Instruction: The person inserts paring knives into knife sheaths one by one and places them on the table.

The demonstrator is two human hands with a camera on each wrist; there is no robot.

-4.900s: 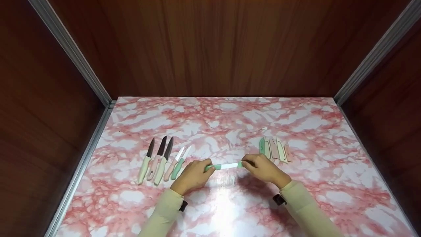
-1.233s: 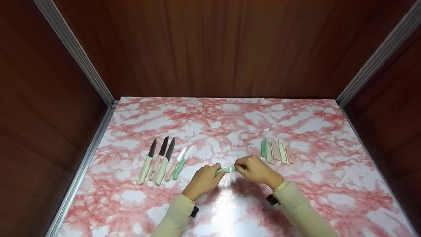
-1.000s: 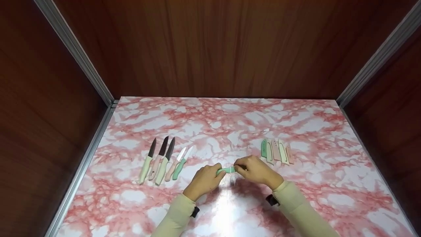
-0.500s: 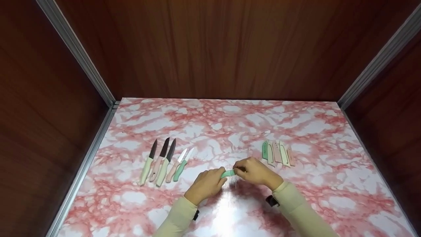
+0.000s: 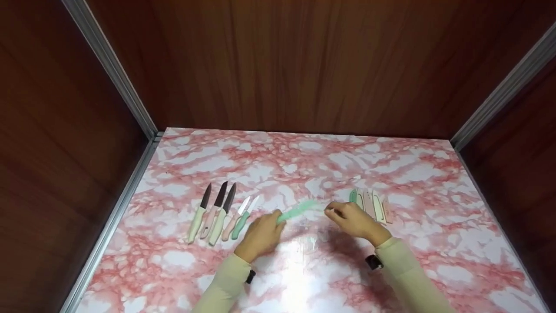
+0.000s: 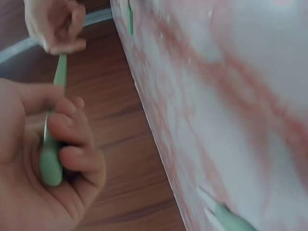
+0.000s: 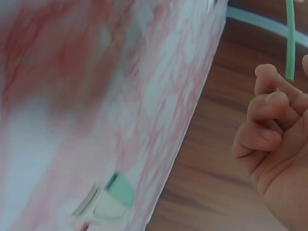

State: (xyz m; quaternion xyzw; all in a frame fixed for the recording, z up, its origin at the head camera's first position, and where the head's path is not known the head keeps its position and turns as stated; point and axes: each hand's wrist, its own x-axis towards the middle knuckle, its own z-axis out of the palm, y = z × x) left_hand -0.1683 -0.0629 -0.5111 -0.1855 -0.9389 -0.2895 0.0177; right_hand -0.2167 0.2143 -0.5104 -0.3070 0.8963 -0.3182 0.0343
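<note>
My left hand (image 5: 260,234) grips the green handle of a knife (image 6: 50,166), fingers curled round it in the left wrist view. Its blade is hidden inside a green sheath (image 5: 302,208), which points up and to the right and looks blurred in the head view. My right hand (image 5: 354,221) is just off the sheath's tip with fingers loosely bent and nothing in them. In the right wrist view, the sheath's end (image 7: 290,67) shows close by the fingertips of that hand.
Several bare knives (image 5: 219,221) with cream, pink and green handles lie side by side at the left. Several flat sheaths (image 5: 369,204) in green, cream and pink lie in a row at the right, partly behind the right hand. Dark wooden walls (image 5: 304,65) enclose the marbled table (image 5: 278,152).
The sheath has slid over the white blade up to the handle. My right hand has let go and shifted right; my left hand has swung the sheathed knife slightly left and up.
</note>
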